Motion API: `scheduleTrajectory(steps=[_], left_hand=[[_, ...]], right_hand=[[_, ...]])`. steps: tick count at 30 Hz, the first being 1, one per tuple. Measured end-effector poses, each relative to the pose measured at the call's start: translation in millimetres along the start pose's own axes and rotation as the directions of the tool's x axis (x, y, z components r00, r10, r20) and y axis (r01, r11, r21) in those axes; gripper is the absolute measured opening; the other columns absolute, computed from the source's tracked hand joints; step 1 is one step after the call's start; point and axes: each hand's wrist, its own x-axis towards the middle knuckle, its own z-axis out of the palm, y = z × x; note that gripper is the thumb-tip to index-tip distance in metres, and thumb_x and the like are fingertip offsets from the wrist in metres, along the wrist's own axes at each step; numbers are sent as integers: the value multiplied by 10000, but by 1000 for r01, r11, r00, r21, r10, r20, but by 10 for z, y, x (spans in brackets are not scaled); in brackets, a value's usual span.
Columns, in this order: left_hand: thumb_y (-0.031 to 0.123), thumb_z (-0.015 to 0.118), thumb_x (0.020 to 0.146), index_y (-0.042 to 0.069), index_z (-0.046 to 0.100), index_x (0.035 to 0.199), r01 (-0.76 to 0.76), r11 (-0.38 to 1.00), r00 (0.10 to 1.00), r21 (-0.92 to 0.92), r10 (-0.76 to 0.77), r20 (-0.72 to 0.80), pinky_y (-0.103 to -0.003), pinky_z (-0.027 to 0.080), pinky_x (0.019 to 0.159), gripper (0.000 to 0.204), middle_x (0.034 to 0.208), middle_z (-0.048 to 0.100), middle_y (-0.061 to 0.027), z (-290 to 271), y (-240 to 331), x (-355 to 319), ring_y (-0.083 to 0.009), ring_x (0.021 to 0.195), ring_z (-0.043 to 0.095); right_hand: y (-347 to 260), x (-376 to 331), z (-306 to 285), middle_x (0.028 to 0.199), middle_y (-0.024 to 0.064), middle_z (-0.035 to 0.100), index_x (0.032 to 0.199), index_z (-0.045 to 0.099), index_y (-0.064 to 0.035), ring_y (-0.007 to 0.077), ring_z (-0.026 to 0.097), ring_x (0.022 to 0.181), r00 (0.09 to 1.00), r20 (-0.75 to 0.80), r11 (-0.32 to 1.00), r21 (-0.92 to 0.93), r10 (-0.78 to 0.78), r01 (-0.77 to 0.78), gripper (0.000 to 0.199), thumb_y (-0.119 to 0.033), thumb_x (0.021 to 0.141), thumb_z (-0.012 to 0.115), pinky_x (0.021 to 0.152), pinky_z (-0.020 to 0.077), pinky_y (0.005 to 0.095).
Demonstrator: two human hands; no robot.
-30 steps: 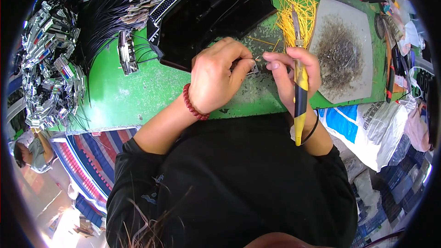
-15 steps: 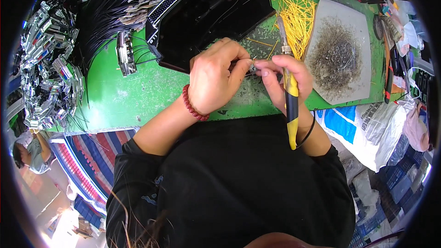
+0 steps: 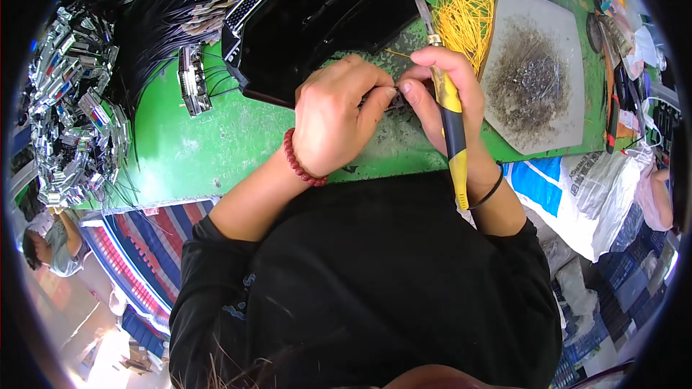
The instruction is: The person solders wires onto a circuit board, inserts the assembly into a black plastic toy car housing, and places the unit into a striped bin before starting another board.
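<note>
My left hand [image 3: 335,115] is closed in a pinch, thumb against fingers, over the near edge of a black plastic housing [image 3: 310,21]. What it pinches is too small and hidden to name. In my right hand [image 3: 461,90] is a soldering iron [image 3: 454,133] with a yellow and black handle, its metal tip pointing away and slightly left. The iron crosses the hand by the forefinger. My right thumb and fingertips come together right beside the left fingertips. The iron's tip stands beside a bundle of thin yellow wires [image 3: 465,21], apart from my fingertips.
A grey board [image 3: 504,126] covered in dark residue lies to the right on the green table [image 3: 180,162]. At left are a heap of shiny metallic modules [image 3: 76,101], one single module [image 3: 193,79] and bunched black cables [image 3: 162,36]. Another person [image 3: 61,245] is at far left.
The soldering iron has shifted up and left, its tip leaning further left. My right fingers have curled in closer to the left fingertips, while my left hand has barely moved.
</note>
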Motion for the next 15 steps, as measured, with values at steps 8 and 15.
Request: scheduleTrajectory(steps=[8, 15], left_hand=[[-18, 697, 755, 25, 625, 831, 16, 993, 997, 118, -24, 74, -347, 506, 662, 114, 833, 624, -112, -66, 48, -21, -281, 768, 615], [31, 714, 692, 53, 609, 799, -133, 977, 984, 168, 109, 144, -351, 516, 675, 152, 838, 636, -62, 21, -23, 28, -265, 815, 605]], right_hand=[[-141, -34, -202, 702, 47, 559, 1106, 620, -112, 253, 537, 636, 960, 262, 870, -445, -100, 212, 465, 2, 673, 744, 585, 427, 363], [-102, -39, -153, 714, 17, 560, 1076, 618, -106, 235, 510, 668, 951, 293, 834, -498, -95, 237, 451, -19, 651, 744, 610, 402, 364]])
